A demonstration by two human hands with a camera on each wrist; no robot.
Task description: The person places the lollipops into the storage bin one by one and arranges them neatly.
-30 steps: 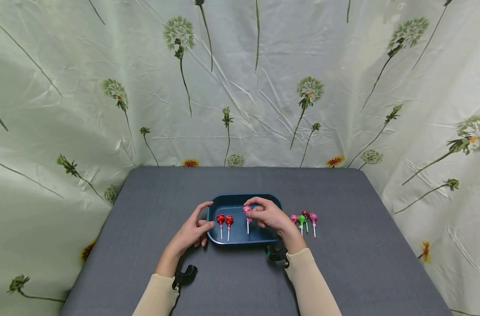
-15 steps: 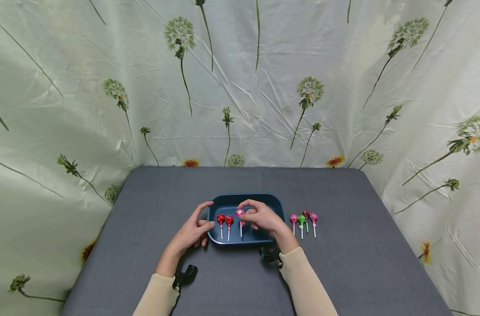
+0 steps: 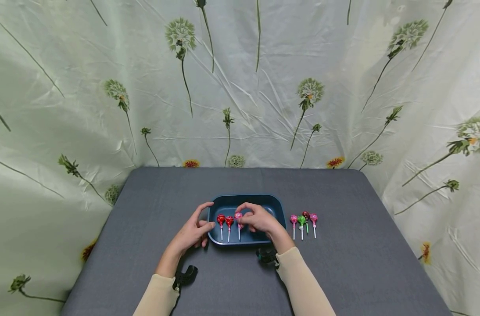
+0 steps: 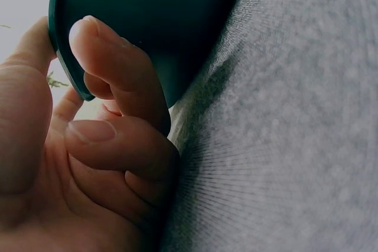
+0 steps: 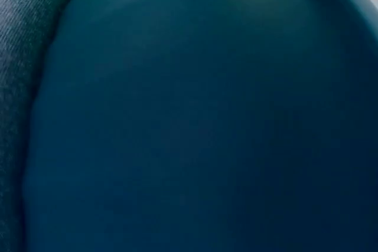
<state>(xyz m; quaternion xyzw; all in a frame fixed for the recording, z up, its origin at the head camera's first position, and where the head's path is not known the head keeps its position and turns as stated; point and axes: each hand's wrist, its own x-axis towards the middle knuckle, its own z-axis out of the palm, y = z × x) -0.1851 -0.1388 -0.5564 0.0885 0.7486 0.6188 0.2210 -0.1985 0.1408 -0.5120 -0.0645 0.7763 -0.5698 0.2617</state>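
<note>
A dark blue tray (image 3: 263, 238) stands mid-table in the head view. My left hand (image 3: 188, 232) grips its left end, thumb and forefinger at the rim; the left wrist view shows the other fingers curled against the outer wall (image 4: 147, 4). Inside, two red lollipops (image 3: 221, 218) lie side by side, sticks toward me. Just right of them my right hand (image 3: 259, 218) pinches a pink lollipop (image 3: 238, 215) by its head, its white stick pointing toward me. The right wrist view holds only the tray's outer wall (image 5: 177, 116), with neither fingers nor candy showing.
On the grey table (image 3: 165, 188), right of the tray, lies a group of lollipops: a pink one (image 3: 293, 218), a green one (image 3: 301, 219), a dark red one (image 3: 305, 213) and another pink one (image 3: 313, 217). A flowered curtain (image 3: 240, 87) hangs behind the table.
My right hand has carried the pink lollipop leftward and slightly toward me, up beside the two red ones. The left hand and the tray have stayed put.
</note>
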